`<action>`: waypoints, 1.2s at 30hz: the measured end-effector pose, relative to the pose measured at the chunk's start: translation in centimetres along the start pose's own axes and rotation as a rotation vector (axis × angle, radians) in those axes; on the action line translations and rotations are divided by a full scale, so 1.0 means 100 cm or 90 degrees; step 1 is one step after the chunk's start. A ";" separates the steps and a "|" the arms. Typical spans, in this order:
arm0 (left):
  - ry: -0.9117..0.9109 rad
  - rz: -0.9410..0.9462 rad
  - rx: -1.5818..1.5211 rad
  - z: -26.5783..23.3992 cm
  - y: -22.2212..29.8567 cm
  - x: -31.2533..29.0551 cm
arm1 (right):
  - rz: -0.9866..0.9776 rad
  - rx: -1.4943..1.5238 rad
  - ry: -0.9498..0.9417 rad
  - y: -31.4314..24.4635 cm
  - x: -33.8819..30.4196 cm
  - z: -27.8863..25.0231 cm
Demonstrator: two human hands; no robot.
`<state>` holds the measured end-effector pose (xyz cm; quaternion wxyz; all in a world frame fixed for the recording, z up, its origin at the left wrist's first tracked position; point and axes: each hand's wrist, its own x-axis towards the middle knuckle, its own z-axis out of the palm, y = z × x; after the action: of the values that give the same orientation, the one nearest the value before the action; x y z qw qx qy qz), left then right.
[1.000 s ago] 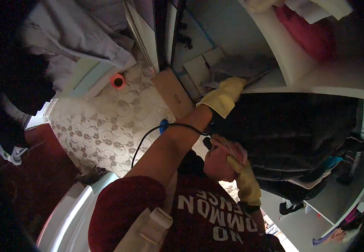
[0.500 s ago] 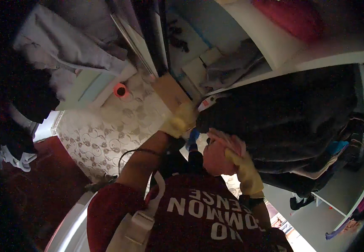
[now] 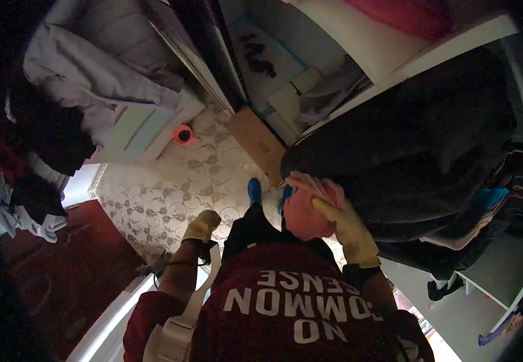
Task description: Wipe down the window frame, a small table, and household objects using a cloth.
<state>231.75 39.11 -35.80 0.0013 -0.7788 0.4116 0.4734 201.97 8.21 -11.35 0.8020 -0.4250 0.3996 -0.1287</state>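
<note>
Head view: the right hand [image 3: 350,234] grips a bunched pink cloth [image 3: 307,211] beside dark garments [image 3: 412,145]; best kept gathered, clear of them. Left hand [image 3: 202,226] (curled, contents I cannot tell) is apart.

Wht txt [image 3: 300,304] on maroon shirt [image 3: 249,335]

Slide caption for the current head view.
Gloved right hand holding a pink cloth beside dark garments; gloved left hand above patterned floor.
</note>
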 end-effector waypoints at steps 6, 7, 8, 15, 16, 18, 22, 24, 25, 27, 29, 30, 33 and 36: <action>0.059 0.106 -0.407 0.012 0.001 -0.028 | -0.007 0.015 0.004 0.020 0.004 -0.020; 0.045 0.122 -0.508 0.047 -0.045 -0.018 | 0.007 0.028 -0.023 0.020 0.005 -0.021; 0.031 0.130 -0.603 0.076 -0.089 -0.014 | 0.013 0.033 -0.037 0.014 0.007 -0.019; -0.218 -0.218 -0.328 0.053 -0.055 -0.008 | -0.016 0.056 -0.064 0.021 0.010 -0.028; -0.100 0.028 0.002 0.023 -0.019 -0.023 | -0.014 0.048 -0.059 0.024 0.011 -0.036; 0.038 0.258 0.331 -0.014 0.029 -0.058 | -0.021 0.056 -0.058 0.025 0.011 -0.038; -0.043 -0.173 -0.091 -0.028 0.071 -0.081 | 0.019 0.042 -0.040 0.051 0.016 -0.052; -0.061 -0.254 -0.156 -0.027 0.071 -0.075 | 0.002 0.039 -0.027 0.056 0.015 -0.055; -0.032 -0.212 -0.187 -0.015 0.058 -0.069 | -0.014 0.035 -0.013 0.058 0.015 -0.058; 0.023 -0.148 -0.339 0.040 -0.015 -0.057 | -0.002 0.022 -0.065 0.034 0.009 -0.048; 0.067 -0.110 -0.571 0.102 -0.108 -0.071 | 0.022 0.023 -0.148 0.034 0.013 -0.047; 0.051 -0.091 -0.572 0.086 -0.078 -0.052 | 0.024 -0.015 -0.109 0.051 0.017 -0.061; -0.082 -0.235 -0.414 0.036 0.009 -0.045 | 0.023 -0.036 -0.067 0.074 0.022 -0.082; -0.099 -0.309 -0.463 0.033 0.031 -0.057 | 0.024 0.015 -0.069 0.082 0.023 -0.083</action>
<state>226.17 41.99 -32.24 -0.1308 -0.7647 0.0221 0.6306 196.18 7.11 -21.68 0.8298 -0.4142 0.3617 -0.0953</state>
